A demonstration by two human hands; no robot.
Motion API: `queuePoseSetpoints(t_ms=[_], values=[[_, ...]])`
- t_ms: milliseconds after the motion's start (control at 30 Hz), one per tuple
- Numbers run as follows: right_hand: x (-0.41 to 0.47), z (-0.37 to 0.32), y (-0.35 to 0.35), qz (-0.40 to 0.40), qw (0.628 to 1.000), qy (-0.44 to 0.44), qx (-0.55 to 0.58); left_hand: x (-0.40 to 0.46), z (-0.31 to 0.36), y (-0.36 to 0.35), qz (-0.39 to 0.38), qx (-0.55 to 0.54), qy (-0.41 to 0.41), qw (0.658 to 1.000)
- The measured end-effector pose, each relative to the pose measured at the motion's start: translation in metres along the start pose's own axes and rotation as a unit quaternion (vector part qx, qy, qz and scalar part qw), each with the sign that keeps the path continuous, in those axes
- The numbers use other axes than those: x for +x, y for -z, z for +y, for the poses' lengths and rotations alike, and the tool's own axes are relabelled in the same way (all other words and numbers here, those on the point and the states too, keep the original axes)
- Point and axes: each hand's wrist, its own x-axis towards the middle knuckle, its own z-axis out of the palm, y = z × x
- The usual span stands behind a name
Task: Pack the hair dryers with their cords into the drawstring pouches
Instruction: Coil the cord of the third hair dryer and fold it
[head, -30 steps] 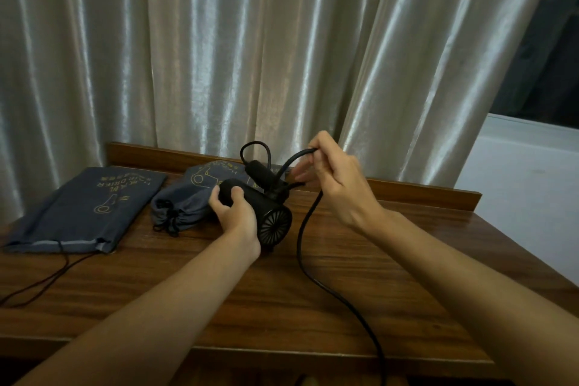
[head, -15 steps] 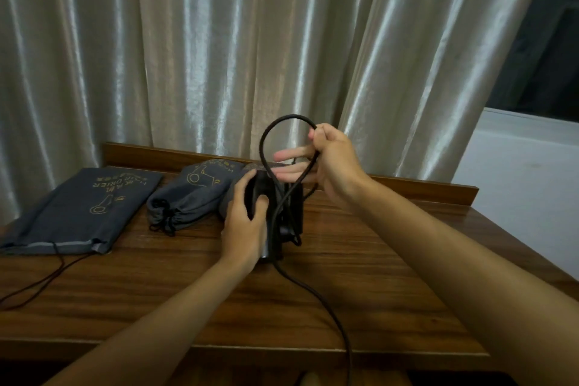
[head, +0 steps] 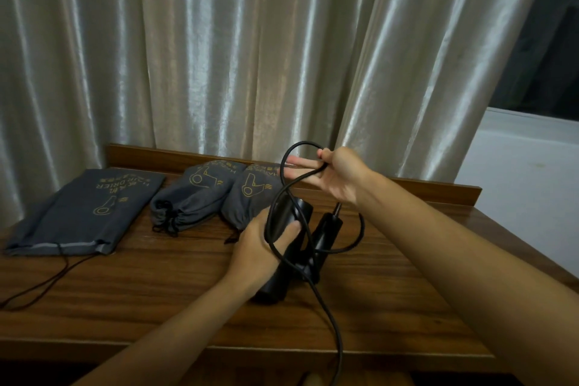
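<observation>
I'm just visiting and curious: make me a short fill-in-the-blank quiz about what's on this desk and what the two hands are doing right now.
1. The left hand grips the black ____ lying on the wooden desk.
2. The right hand holds up a loop of the black ____.
3. The number of grey pouches on the desk is ____: flat pouch, filled pouch, second filled pouch.
4. Behind the desk hangs a shiny ____.

Missing words: hair dryer; cord; three; curtain
</observation>
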Motion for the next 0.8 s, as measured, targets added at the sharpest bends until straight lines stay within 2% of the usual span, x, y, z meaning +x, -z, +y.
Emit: queuePoseSetpoints(t_ms=[133,267,400,567,667,733,800], values=[[0.001,0.000,-0.008,-0.009,0.997,0.001,0.074,0.004,0.000,-0.005,0.047,0.045,0.067,0.996],[0.002,0.001,-0.013,-0.011,0.998,0.004,0.063,0.005,0.003,-0.002,0.052,0.049,0.114,0.991],[0.003,0.002,-0.012,-0.015,0.998,0.005,0.067,0.005,0.006,0.000,0.031,0.081,0.090,0.992],[-0.001,0.008,-0.017,-0.021,0.999,-0.002,0.050,0.010,0.008,0.000,0.065,0.162,0.101,0.979],[-0.007,0.013,-0.023,-0.043,0.998,-0.013,0.037,0.009,0.012,-0.005,0.086,0.150,0.085,0.981],[-0.009,0.011,-0.025,-0.051,0.999,-0.003,-0.008,0.007,0.012,-0.007,0.081,0.120,0.075,0.987],[-0.010,-0.002,-0.024,-0.013,0.989,0.059,-0.139,0.006,0.011,-0.003,0.051,0.115,0.070,0.990]])
